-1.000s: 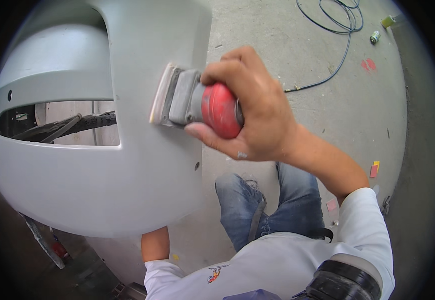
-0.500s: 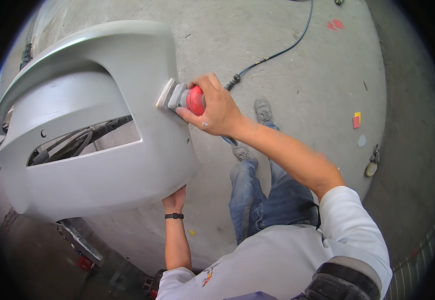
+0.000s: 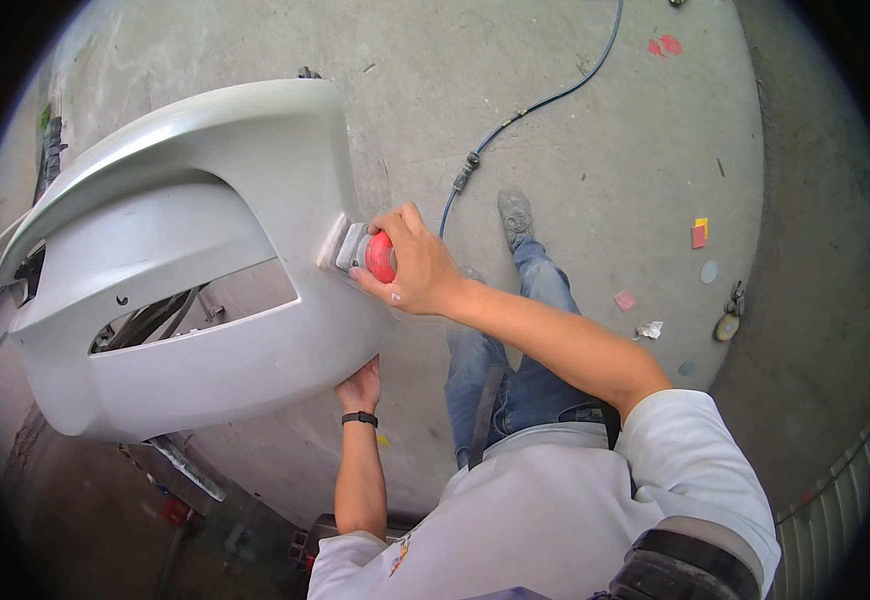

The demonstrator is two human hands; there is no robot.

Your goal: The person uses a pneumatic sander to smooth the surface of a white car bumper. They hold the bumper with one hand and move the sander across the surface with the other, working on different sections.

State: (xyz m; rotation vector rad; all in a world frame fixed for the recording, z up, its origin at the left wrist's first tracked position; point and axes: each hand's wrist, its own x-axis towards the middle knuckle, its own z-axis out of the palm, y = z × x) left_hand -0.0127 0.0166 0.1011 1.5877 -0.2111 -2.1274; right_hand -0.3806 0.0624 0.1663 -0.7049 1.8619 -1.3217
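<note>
A pale grey car bumper (image 3: 245, 365) fills the left side, with a long slot-like opening through it. My right hand (image 3: 417, 268) is wrapped round a sander (image 3: 381, 257) with a red, rounded top and a grey body. The sander's flat pad lies against the bumper's right face, to the right of the opening. Below, my left hand (image 3: 360, 382) holds the bumper's near lower edge from underneath. Its fingers are partly hidden behind that edge. The wrist above it wears a dark band.
A blue hose (image 3: 545, 103) with a dark coupling (image 3: 467, 172) runs over the concrete floor beyond my right hand. Sanding-paper pieces (image 3: 699, 235) and a metal fitting (image 3: 728, 325) lie on the right. Part of a metal stand (image 3: 187, 468) shows under the bumper.
My right hand has slid the sander toward me along the bumper's right face. The bumper sits slightly lower in view and looks a little turned. My left hand remains at its lower edge.
</note>
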